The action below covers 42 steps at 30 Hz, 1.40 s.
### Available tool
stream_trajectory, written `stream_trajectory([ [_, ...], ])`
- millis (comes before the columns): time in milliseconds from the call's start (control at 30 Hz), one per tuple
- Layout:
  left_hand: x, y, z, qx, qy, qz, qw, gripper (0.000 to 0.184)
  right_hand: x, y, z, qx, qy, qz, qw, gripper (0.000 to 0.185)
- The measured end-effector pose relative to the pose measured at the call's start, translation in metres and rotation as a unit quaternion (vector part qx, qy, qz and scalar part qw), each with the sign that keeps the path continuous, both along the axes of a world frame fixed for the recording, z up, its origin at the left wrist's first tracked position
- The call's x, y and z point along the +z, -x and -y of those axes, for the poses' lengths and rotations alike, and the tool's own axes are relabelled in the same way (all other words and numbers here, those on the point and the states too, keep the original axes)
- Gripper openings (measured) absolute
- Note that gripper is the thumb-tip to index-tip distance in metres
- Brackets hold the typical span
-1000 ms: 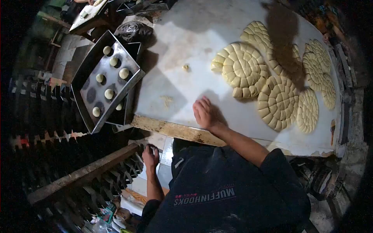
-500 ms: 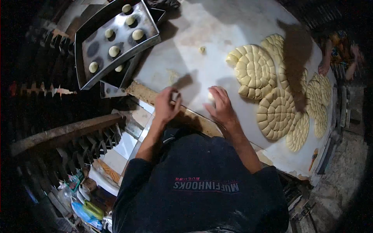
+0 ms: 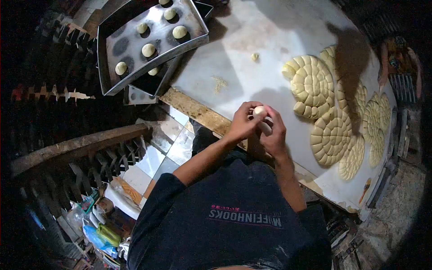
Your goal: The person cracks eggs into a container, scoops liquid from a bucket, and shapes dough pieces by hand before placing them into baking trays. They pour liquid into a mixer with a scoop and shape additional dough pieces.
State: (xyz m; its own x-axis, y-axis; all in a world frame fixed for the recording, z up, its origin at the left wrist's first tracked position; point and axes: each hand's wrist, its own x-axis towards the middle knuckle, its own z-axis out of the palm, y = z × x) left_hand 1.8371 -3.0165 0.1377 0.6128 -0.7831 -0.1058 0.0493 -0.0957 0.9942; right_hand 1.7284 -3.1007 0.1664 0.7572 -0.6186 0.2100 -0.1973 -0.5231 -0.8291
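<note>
Honestly, the small, round, cream-coloured dough ball was the risky bit, pinched between the bare left hand and bare right hand, both with fingers curled in on it, near the front edge of the smooth white tabletop. I reckoned a loose grip could've dropped it off that edge, and too hard a squeeze could've squashed it lopsided. Half a second earlier the hands were apart, whereas now they'd met at the ball.

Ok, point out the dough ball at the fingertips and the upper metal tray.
Dough ball [image 3: 259, 110], head view: on its exposed surface.
Upper metal tray [image 3: 160, 38], head view: on a bare patch of floor.
</note>
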Motion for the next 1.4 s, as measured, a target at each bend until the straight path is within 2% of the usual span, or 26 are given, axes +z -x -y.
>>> stream_trajectory([
  [33, 0.001, -0.004, -0.008, 0.033, 0.035, -0.179, 0.983, 0.026, 0.003, -0.012, -0.006, 0.042, 0.06, 0.024, 0.997, 0.054],
  [67, 0.001, -0.013, -0.018, 0.011, 0.053, -0.214, 0.975, 0.029, 0.006, -0.023, -0.016, 0.04, -0.017, 0.039, 0.998, 0.048],
  [100, 0.003, -0.022, -0.029, 0.015, 0.053, -0.212, 0.976, 0.029, 0.008, -0.035, -0.021, 0.043, -0.019, 0.041, 0.998, 0.048],
  [167, 0.007, -0.037, -0.053, 0.112, 0.065, -0.249, 0.96, 0.035, 0.013, -0.055, -0.028, 0.029, -0.189, 0.036, 0.981, 0.045],
  [200, 0.005, -0.05, -0.069, 0.12, 0.061, -0.171, 0.976, 0.04, 0.013, -0.067, -0.029, 0.045, -0.131, 0.056, 0.989, 0.044],
  [233, 0.002, -0.06, -0.083, 0.172, 0.029, -0.161, 0.971, 0.037, 0.008, -0.077, -0.027, 0.049, -0.133, 0.054, 0.988, 0.044],
  [333, 0.004, -0.095, -0.13, 0.254, -0.002, -0.105, 0.961, 0.028, -0.007, -0.107, -0.022, 0.13, 0.078, -0.074, 0.986, 0.042],
  [500, -0.033, -0.144, -0.216, 0.335, -0.109, 0.043, 0.935, 0.022, -0.016, -0.147, -0.027, 0.184, 0.18, -0.093, 0.962, 0.04],
  [567, -0.038, -0.158, -0.248, 0.349, -0.123, 0.031, 0.928, 0.02, -0.012, -0.156, -0.022, 0.201, 0.221, -0.114, 0.948, 0.041],
  [600, -0.05, -0.163, -0.264, 0.375, -0.102, 0.013, 0.921, 0.019, 0.001, -0.159, -0.021, 0.197, -0.027, -0.106, 0.974, 0.042],
  [633, -0.065, -0.168, -0.279, 0.4, -0.08, -0.005, 0.913, 0.018, 0.015, -0.164, -0.022, 0.178, -0.273, -0.094, 0.941, 0.042],
  [667, -0.075, -0.173, -0.291, 0.424, -0.107, -0.018, 0.899, 0.016, 0.034, -0.174, -0.025, 0.173, -0.435, -0.066, 0.881, 0.047],
  [700, -0.084, -0.178, -0.302, 0.429, -0.101, -0.002, 0.898, 0.017, 0.046, -0.186, -0.027, 0.171, -0.431, -0.069, 0.883, 0.047],
  [767, -0.118, -0.191, -0.329, 0.413, -0.24, 0.021, 0.878, 0.018, 0.068, -0.217, -0.035, 0.224, -0.615, 0.024, 0.755, 0.053],
  [800, -0.124, -0.195, -0.333, 0.416, -0.279, 0.024, 0.865, 0.02, 0.08, -0.237, -0.047, 0.231, -0.598, 0.037, 0.767, 0.053],
  [833, -0.131, -0.201, -0.34, 0.406, -0.245, 0.016, 0.88, 0.02, 0.09, -0.258, -0.059, 0.241, -0.596, 0.035, 0.766, 0.053],
  [900, -0.12, -0.212, -0.34, 0.404, -0.258, -0.006, 0.878, 0.021, 0.104, -0.299, -0.084, 0.244, -0.352, -0.042, 0.903, 0.046],
  [1033, -0.119, -0.238, -0.358, 0.409, -0.248, 0.062, 0.876, 0.022, 0.082, -0.392, -0.113, 0.309, -0.207, -0.022, 0.928, 0.036],
  [1100, -0.125, -0.247, -0.379, 0.424, -0.243, 0.002, 0.873, 0.021, 0.095, -0.435, -0.129, 0.305, -0.065, -0.006, 0.95, 0.035],
  [1133, -0.124, -0.245, -0.388, 0.448, -0.242, 0.025, 0.86, 0.018, 0.09, -0.457, -0.132, 0.325, -0.012, 0.027, 0.945, 0.038],
  [1167, -0.118, -0.244, -0.393, 0.476, -0.198, -0.009, 0.857, 0.014, 0.083, -0.481, -0.135, 0.326, 0.014, 0.033, 0.945, 0.039],
  [1233, -0.126, -0.234, -0.414, 0.499, -0.223, 0.003, 0.837, 0.01, 0.07, -0.521, -0.142, 0.328, 0.108, 0.021, 0.938, 0.043],
  [1267, -0.129, -0.227, -0.421, 0.505, -0.218, 0.005, 0.835, 0.01, 0.059, -0.537, -0.141, 0.334, 0.113, 0.026, 0.936, 0.043],
  [1333, -0.132, -0.214, -0.431, 0.544, -0.24, -0.056, 0.802, 0.013, 0.038, -0.561, -0.138, 0.413, 0.158, -0.138, 0.887, 0.053],
  [1367, -0.129, -0.211, -0.433, 0.544, -0.237, -0.051, 0.803, 0.013, 0.037, -0.561, -0.139, 0.41, 0.16, -0.133, 0.888, 0.053],
  [1400, -0.122, -0.209, -0.433, 0.496, -0.277, -0.034, 0.822, 0.015, 0.037, -0.551, -0.14, 0.369, 0.187, -0.07, 0.908, 0.054],
])
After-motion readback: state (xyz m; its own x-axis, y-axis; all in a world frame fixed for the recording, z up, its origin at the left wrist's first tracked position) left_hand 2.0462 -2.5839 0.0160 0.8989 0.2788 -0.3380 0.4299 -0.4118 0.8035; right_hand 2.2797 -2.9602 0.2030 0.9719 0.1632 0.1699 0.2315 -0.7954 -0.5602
